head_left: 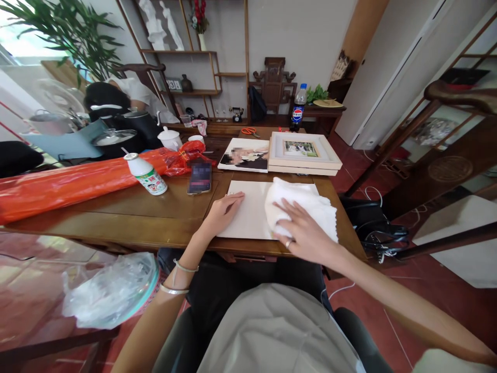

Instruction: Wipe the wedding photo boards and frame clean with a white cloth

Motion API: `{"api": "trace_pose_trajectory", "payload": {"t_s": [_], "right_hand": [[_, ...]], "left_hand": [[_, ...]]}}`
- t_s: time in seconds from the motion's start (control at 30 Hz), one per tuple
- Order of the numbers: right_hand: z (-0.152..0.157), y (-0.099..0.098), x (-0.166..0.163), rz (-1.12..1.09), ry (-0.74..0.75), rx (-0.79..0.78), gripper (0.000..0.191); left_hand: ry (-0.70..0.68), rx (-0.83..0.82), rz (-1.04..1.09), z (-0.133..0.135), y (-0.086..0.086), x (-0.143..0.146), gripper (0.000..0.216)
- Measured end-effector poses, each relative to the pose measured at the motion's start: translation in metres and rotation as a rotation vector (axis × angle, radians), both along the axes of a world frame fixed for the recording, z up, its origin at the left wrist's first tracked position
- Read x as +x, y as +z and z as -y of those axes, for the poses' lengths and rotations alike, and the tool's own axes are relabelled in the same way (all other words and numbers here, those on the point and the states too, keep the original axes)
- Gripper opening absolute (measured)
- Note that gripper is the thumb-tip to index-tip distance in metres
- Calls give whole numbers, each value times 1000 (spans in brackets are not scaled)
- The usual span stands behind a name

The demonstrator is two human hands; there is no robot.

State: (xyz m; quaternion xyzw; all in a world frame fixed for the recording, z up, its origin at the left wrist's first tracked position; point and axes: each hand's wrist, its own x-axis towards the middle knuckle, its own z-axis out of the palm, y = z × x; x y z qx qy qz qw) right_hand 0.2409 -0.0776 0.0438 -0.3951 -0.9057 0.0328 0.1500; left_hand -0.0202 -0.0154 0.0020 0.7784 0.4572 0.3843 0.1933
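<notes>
A flat off-white board (250, 215) lies on the wooden table in front of me. My left hand (223, 213) rests on its left edge, fingers stretched out, holding nothing. On the board's right half is a bunched white cloth (298, 194). My right hand (301, 228) presses on the cloth, its fingers bent over it and part of the palm side hidden. Just behind the board lie a photo print (248, 155) and a white picture frame (303, 150) with a small picture inside.
To the left are a phone (200, 178), a white drink bottle (146, 175) and a long red plastic-wrapped bundle (77, 178). Orange-handled scissors (250, 131) and a Pepsi bottle (298, 109) stand farther back. A bin with a plastic bag (112, 290) is below the table's left. Another person bends at the far left.
</notes>
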Motion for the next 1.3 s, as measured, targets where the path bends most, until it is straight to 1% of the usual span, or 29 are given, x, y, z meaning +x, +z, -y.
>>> {"api": "trace_pose_trajectory", "payload": {"t_s": [0.07, 0.1, 0.17, 0.23, 0.37, 0.47, 0.53, 0.6, 0.67, 0.73, 0.8, 0.93, 1.0, 1.03, 1.07, 1.13, 1.2, 1.3], "right_hand": [[14, 0, -4, -14, 107, 15, 20], [15, 2, -3, -18, 161, 13, 21], [7, 6, 0, -21, 230, -18, 25], [-12, 12, 8, -13, 236, -77, 27], [-60, 20, 27, 47, 169, -176, 39], [-86, 16, 39, 82, 24, -153, 52], [-93, 12, 44, 94, -62, -118, 54], [-92, 9, 46, 108, -90, -95, 51], [-81, 8, 46, 124, -87, -82, 45], [-61, 10, 46, 120, -76, -79, 40], [-36, 14, 46, 99, -59, -93, 32], [17, 23, 54, 60, -4, -158, 16], [31, 24, 60, 49, 16, -197, 12], [33, 24, 62, 46, 17, -212, 11], [31, 24, 64, 45, 14, -223, 11], [18, 21, 68, 52, -4, -235, 13], [-7, 17, 69, 65, -33, -246, 19], [-50, 12, 69, 77, -115, -284, 34]], "left_hand": [[2, 0, -6, 0, 0, 0, 39], [2, 1, -7, 0, 0, 0, 39], [0, 2, -7, 0, 0, 0, 40], [-3, 0, -3, 1, 1, 0, 40], [-4, -4, 5, 0, 1, 0, 40], [-6, 2, 12, 0, 1, 0, 40], [-6, -1, 12, 0, 0, 0, 40], [-6, -5, 10, 0, 0, 0, 39], [-6, -5, 9, 0, 0, 0, 39], [-7, -2, 9, 0, -1, 0, 39], [-7, 0, 11, -1, -2, 0, 39], [-5, 1, 9, -1, -2, 1, 39], [-5, 5, 9, -1, -3, 1, 39], [-4, 8, 9, -1, -2, 1, 39], [-2, 11, 10, -1, -2, 1, 39], [-1, 14, 11, -1, -2, 1, 39], [2, 12, 11, -1, -2, 1, 40], [3, 2, 7, -1, -2, 0, 40]]}}
